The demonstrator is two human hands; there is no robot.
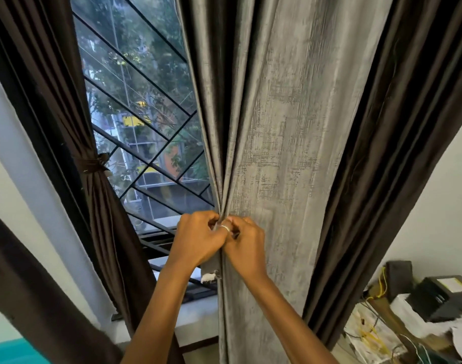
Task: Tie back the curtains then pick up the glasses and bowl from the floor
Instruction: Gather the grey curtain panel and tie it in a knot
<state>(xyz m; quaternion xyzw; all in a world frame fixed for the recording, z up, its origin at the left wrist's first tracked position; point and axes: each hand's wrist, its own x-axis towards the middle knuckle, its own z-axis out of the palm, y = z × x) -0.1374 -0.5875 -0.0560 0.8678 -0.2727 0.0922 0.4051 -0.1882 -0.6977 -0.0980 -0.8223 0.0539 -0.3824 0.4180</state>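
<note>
Grey, streaked cloth fills the middle of the frame: the grey curtain (271, 132) hangs in folds that narrow to a bunch at lower centre. We have both hands on that bunch. Our left hand (198, 239) is curled closed over the gathered edge, and our right hand (247, 244) is curled closed against it from the other side, the two touching knuckle to knuckle. A ring (225, 227) shows on a finger where the hands meet. A short strip of grey cloth with a white, frayed end (210, 275) hangs just under the left hand; whether it is a tie-back we cannot tell.

At the left of the frame a brown curtain (67, 106) is already cinched by a brown tie (92, 165). Another brown curtain (382, 153) hangs at the right, beside the grey one. Between the curtains we see the window (138, 82) with its slanted black bars and trees outside. At the lower right sits a clutter of papers, wires and a dark box (440, 298).
</note>
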